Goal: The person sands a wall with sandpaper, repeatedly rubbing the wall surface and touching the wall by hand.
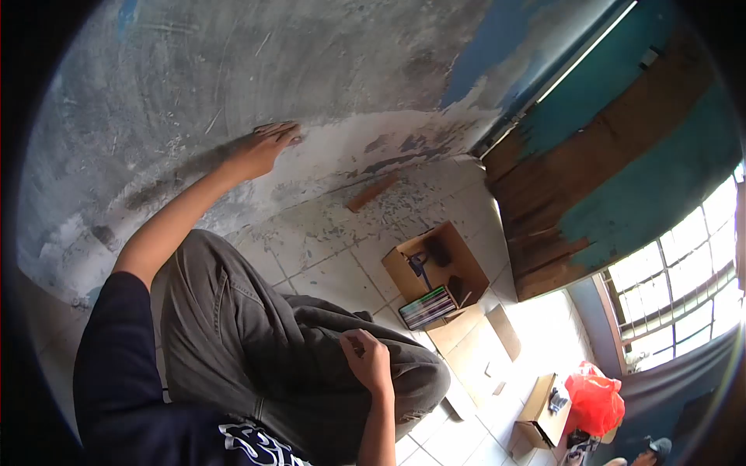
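My left hand (273, 147) presses against the scraped wall (233, 78), with its fingers stretched out along the surface. A dark edge shows at its fingertips; whether that is shadow or a thin thing under the fingers, I cannot tell. The wall around it is grey, with whitish patches and remnants of blue paint. My right hand (367, 359) rests on the grey trousers (272, 342) near the knee, its fingers curled in loosely. Nothing can be seen in it, though the palm is hidden.
Paint flakes and a reddish-brown strip (373, 192) lie on the floor tiles (315, 272) along the wall. An open cardboard box (475, 260) holds dark items and a stack of thin cases (429, 307). Farther right are another box (536, 412), a red plastic bag (594, 400) and a person in a cap (660, 447).
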The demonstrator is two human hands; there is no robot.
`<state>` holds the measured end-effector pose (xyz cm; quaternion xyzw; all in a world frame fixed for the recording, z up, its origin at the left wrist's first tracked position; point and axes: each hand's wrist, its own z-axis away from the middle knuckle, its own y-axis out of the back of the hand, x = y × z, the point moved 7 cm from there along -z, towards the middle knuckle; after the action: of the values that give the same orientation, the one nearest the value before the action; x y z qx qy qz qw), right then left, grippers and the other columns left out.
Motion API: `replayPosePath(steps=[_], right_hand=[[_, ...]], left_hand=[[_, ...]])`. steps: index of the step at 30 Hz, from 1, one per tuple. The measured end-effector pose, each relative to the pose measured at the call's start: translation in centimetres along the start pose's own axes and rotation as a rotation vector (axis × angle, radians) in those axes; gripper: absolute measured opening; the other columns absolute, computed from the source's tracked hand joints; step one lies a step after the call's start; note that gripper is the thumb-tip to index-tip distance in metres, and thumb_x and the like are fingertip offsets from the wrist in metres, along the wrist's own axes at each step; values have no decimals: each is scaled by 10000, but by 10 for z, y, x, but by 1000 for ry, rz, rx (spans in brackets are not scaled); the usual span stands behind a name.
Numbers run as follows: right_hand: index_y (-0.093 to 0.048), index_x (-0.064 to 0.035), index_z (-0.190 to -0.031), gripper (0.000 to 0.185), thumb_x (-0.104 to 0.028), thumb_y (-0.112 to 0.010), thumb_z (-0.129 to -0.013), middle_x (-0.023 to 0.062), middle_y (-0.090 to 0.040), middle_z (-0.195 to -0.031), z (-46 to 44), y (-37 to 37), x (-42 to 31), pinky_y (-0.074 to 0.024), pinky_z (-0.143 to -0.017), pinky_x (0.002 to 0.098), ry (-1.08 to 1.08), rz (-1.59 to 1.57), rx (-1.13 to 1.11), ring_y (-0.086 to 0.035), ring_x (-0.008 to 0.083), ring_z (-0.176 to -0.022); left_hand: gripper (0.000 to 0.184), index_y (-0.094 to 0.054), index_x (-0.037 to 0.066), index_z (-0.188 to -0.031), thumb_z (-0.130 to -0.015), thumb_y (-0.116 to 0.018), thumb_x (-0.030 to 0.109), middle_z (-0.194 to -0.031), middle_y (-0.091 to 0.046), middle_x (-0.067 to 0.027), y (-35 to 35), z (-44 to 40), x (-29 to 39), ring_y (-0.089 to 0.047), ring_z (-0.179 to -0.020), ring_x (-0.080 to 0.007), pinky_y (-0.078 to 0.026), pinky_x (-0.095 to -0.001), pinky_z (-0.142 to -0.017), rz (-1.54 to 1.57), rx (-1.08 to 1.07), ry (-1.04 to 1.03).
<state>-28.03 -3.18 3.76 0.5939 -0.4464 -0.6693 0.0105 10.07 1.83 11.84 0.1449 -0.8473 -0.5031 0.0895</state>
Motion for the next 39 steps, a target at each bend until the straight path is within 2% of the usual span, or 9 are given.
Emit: replayPosePath(steps=[7, 11, 20, 25, 27, 33, 36, 37, 39], right_hand=[[-636, -36, -880, 124, -137, -632, -807, 83, -652, -796, 1, -2, 4, -491, -619, 272, 9, -4, -9, -643, 175, -715], [-624, -69, -923, 145, -164, -621, -814, 90, -647, -852, -2, -5, 7, -505, -634, 299, -23, -22, -57, -661, 218, -736], [-636, -47, -907, 150, -154, -646, -802, 82, -653, -836, -2, -3, 5, -499, -664, 280, -21, -45, -55, -646, 188, -744], [-628, -48, -896, 143, -154, -644, -801, 89, -642, -843, -2, -1, 6, -499, -668, 291, -12, -34, -31, -643, 209, -755], [-625, -51, -893, 140, -153, -643, -799, 92, -636, -845, -1, 1, 9, -498, -662, 296, -53, -13, 4, -641, 219, -752], [-609, -83, -890, 156, -206, -624, -795, 103, -615, -853, 2, 0, 14, -493, -645, 360, 59, -32, 26, -622, 291, -758], [-603, -84, -874, 156, -216, -618, -793, 100, -614, -852, 0, -1, 17, -491, -637, 368, 51, -39, 54, -620, 296, -758], [-599, -85, -865, 153, -218, -615, -792, 99, -613, -846, -1, -3, 15, -489, -633, 371, 72, -41, 43, -618, 296, -755], [-595, -82, -859, 153, -218, -610, -790, 98, -609, -841, -1, -2, 13, -487, -628, 375, 54, -62, 37, -616, 298, -752]], left_hand=[[679, -326, 92, -1360, -732, -383, -161, -1378, -373, -127, 28, 46, -8, -350, -1273, -295, -303, -389, -1052, 30, 70, 67], [691, -320, 88, -1361, -723, -381, -170, -1379, -373, -125, 26, 46, -9, -349, -1274, -294, -306, -381, -1049, 6, 56, 72], [605, -331, 15, -1337, -751, -374, -128, -1395, -353, -123, -21, -32, 13, -307, -1306, -260, -273, -346, -1073, 77, 9, 28], [583, -406, 23, -1299, -746, -356, -152, -1390, -357, -138, -23, -31, 6, -354, -1274, -275, -313, -352, -1050, 52, 19, 79], [585, -433, 34, -1286, -742, -351, -168, -1378, -373, -147, -9, -13, 6, -376, -1258, -279, -324, -355, -1045, 8, 34, -2], [668, -334, 56, -1353, -737, -313, -202, -1376, -372, -157, 11, 45, -6, -351, -1271, -303, -311, -384, -1052, -100, 60, 64], [700, -301, 64, -1372, -729, -318, -212, -1374, -376, -157, 7, 40, -3, -346, -1277, -301, -305, -384, -1056, 129, -10, 131], [652, -302, 63, -1374, -767, -305, -175, -1388, -353, -161, -5, 31, -15, -333, -1285, -301, -295, -387, -1059, -98, 10, 25], [615, -304, 57, -1372, -791, -295, -146, -1397, -336, -163, -27, 2, -26, -321, -1292, -302, -283, -387, -1064, -4, -15, 24]])
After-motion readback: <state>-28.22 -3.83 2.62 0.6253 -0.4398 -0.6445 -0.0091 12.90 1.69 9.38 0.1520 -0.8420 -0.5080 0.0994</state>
